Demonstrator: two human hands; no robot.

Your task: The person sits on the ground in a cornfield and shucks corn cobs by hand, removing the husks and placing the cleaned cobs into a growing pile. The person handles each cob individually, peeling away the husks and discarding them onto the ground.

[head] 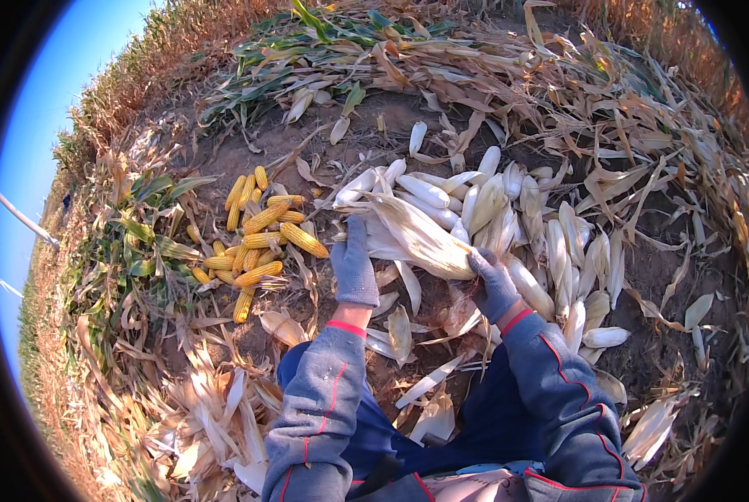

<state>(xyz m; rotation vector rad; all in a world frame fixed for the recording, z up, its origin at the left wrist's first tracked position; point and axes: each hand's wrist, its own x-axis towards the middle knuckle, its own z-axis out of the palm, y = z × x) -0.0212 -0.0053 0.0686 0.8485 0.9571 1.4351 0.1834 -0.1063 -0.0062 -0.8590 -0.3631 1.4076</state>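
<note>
An ear of corn in a pale dry husk [426,240] lies slantwise between my two grey-gloved hands, some of its husk leaves spread loose toward the left. My left hand [354,267] grips it at the left end, where a stub pokes out beside the fingers. At the lower right end, my right hand [495,285] has thumb and fingers closed on the tip, with brown silk hanging below. The kernels of this ear are hidden. Just left of my left hand is a pile of husked yellow corn cobs [263,241].
A heap of unhusked corn ears [506,207] spreads behind and right of my hands. Stripped husks [211,414] lie at the lower left and between my knees. Cut corn stalks [450,66] form a band at the back. One pale ear [417,138] lies apart on the soil.
</note>
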